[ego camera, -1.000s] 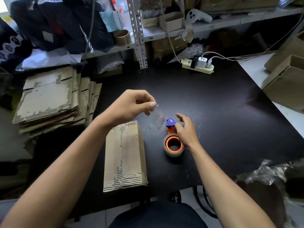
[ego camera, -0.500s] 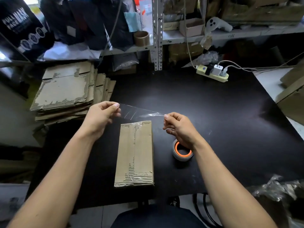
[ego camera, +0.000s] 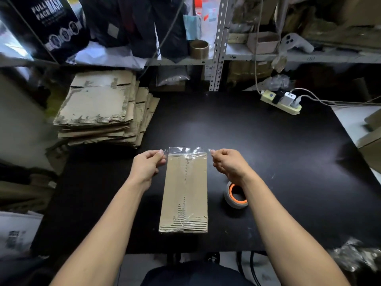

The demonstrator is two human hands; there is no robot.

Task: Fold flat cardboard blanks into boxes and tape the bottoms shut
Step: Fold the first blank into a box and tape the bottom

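Note:
A folded cardboard box [ego camera: 184, 193] lies on the black table [ego camera: 268, 145], its long side running toward me, a taped seam down its middle. A strip of clear tape [ego camera: 186, 151] stretches across the box's far end. My left hand [ego camera: 147, 165] pinches the strip's left end beside the box. My right hand [ego camera: 228, 163] pinches the right end on the other side. The tape roll with an orange core [ego camera: 235, 196] lies flat on the table just right of the box, partly under my right forearm.
A stack of flat cardboard blanks [ego camera: 103, 108] sits at the table's far left. A power strip with plugs [ego camera: 281, 101] lies at the far right. Shelving with clutter stands behind. Cardboard boxes [ego camera: 371, 145] rest on a white surface at the right edge.
Both hands pulled a strip of tape off the roll, stretched it out, and brought it down over the far end of the box. The roll was left on the table.

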